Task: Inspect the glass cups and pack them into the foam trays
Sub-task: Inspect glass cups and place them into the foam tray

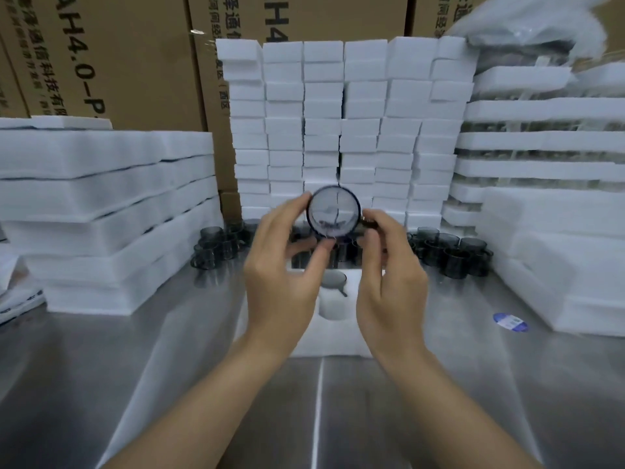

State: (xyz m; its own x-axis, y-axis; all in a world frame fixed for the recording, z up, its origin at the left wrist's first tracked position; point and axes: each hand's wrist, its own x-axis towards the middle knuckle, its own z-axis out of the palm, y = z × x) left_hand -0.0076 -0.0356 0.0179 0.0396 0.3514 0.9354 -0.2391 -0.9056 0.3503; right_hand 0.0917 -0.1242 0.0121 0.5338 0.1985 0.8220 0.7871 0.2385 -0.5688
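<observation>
I hold a smoky glass cup (333, 211) up at the centre of the view, its round mouth turned toward me. My left hand (282, 265) grips its left rim and underside with thumb and fingers. My right hand (389, 275) pinches the cup's handle on the right side. Below my hands lies a white foam tray (333, 340) with round pockets; one pocket holds a glass cup (333, 280), the pocket nearer me is bare. My hands hide most of the tray.
Loose grey glass cups cluster at the left (216, 247) and right (453, 253) on the steel table (169, 384). Stacks of foam trays (101, 211) rise left, small foam blocks (338, 130) behind, packed trays (541, 170) right. A blue sticker (510, 322) lies on the table.
</observation>
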